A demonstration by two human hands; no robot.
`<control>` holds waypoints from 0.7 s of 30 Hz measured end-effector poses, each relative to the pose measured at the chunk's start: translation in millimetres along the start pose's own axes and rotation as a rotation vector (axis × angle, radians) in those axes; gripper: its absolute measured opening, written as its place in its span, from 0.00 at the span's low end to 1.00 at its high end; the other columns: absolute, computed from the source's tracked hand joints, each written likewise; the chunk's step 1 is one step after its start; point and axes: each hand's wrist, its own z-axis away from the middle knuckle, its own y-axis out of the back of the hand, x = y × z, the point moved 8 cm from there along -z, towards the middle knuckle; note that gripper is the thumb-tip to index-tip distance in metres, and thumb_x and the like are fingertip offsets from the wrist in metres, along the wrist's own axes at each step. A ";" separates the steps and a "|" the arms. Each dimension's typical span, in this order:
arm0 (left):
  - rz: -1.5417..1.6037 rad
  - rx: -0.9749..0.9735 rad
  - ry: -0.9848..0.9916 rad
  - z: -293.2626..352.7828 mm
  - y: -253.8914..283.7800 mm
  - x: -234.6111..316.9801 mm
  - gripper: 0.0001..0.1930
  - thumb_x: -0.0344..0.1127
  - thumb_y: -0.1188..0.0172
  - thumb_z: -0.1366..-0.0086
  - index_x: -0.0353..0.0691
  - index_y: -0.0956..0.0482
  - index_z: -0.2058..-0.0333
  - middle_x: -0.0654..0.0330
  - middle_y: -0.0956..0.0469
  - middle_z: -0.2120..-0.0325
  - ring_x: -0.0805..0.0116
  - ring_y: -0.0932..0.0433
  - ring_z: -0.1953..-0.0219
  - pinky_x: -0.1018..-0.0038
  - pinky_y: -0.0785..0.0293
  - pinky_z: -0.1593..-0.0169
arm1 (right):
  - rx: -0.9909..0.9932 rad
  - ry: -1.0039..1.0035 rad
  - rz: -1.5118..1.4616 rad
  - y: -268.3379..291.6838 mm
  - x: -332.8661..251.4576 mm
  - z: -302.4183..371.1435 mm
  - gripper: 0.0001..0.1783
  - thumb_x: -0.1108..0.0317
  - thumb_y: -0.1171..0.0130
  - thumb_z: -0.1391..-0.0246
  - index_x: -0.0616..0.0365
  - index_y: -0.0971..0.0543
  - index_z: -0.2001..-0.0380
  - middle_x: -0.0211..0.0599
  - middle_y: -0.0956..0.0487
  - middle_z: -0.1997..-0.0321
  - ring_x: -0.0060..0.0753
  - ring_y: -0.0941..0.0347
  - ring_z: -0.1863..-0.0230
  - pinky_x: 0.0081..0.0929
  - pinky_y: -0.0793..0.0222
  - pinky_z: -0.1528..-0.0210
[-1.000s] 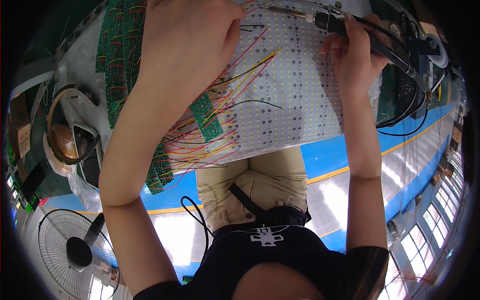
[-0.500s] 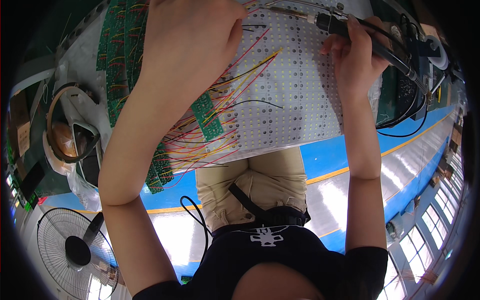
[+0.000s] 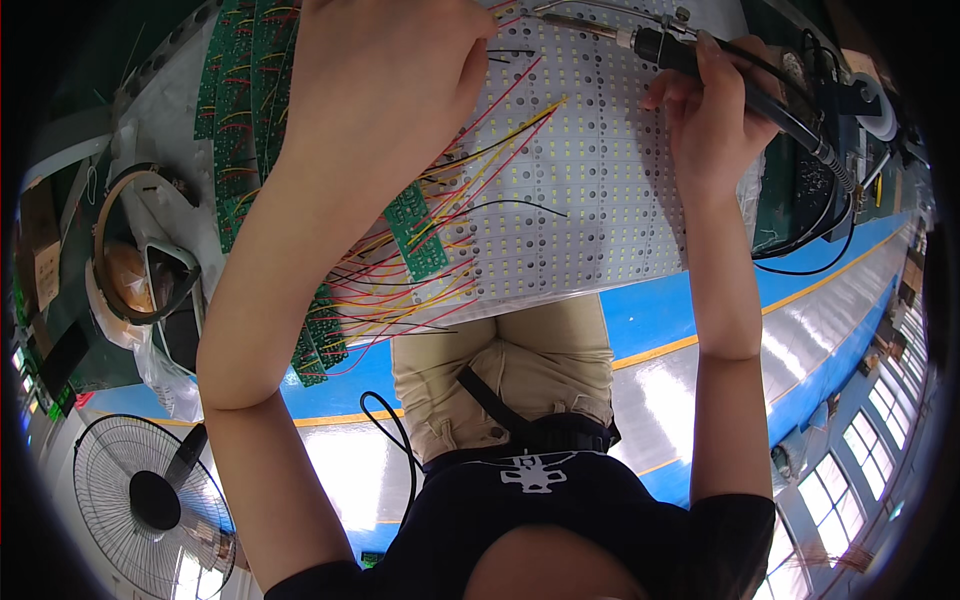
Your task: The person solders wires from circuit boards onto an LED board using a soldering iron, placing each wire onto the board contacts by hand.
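Observation:
My right hand (image 3: 715, 130) is closed round the black handle of a soldering iron (image 3: 662, 50), whose metal tip points left. A thin metal feed tube (image 3: 605, 8) runs along the iron's upper side. My left hand (image 3: 395, 75) is closed at the top, fingers curled out of sight; whatever they pinch is hidden, though red wire ends show beside them. Below that hand, a small green circuit board (image 3: 416, 240) with red, yellow and black wires (image 3: 490, 170) lies on a grey panel (image 3: 630, 190) dotted with small yellowish rectangles and round holes.
Rows of green wired boards (image 3: 235, 110) lie left of my forearm, with more boards (image 3: 320, 340) at the near edge. Further left are a round hoop (image 3: 105, 265) and a plastic bag (image 3: 165, 375). A fan (image 3: 155, 500) stands lower left. Black cables (image 3: 825, 215) hang at right.

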 end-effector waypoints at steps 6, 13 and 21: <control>-0.004 -0.009 0.013 0.0 -0.4 0.0 0.08 0.34 0.36 0.40 0.47 0.12 0.63 0.66 0.18 0.73 0.66 0.18 0.69 0.66 0.32 0.54 | 0.001 0.021 0.007 2.5 0.7 -1.5 0.08 0.79 0.44 0.41 0.66 0.26 0.75 0.32 0.30 0.73 0.27 0.35 0.88 0.34 0.26 0.84; -0.011 -0.003 0.004 -0.5 1.0 0.6 0.08 0.34 0.36 0.40 0.47 0.12 0.63 0.66 0.18 0.73 0.66 0.19 0.69 0.66 0.32 0.54 | -0.008 0.025 -0.008 3.3 1.4 -1.4 0.08 0.79 0.44 0.41 0.66 0.26 0.75 0.32 0.31 0.73 0.26 0.35 0.87 0.34 0.25 0.84; -0.020 -0.019 0.016 -0.6 2.3 1.9 0.07 0.34 0.36 0.40 0.48 0.12 0.63 0.66 0.16 0.71 0.67 0.18 0.67 0.66 0.32 0.53 | -0.002 0.007 -0.007 1.3 0.4 -0.2 0.08 0.80 0.44 0.41 0.66 0.27 0.75 0.32 0.32 0.74 0.26 0.36 0.87 0.35 0.25 0.84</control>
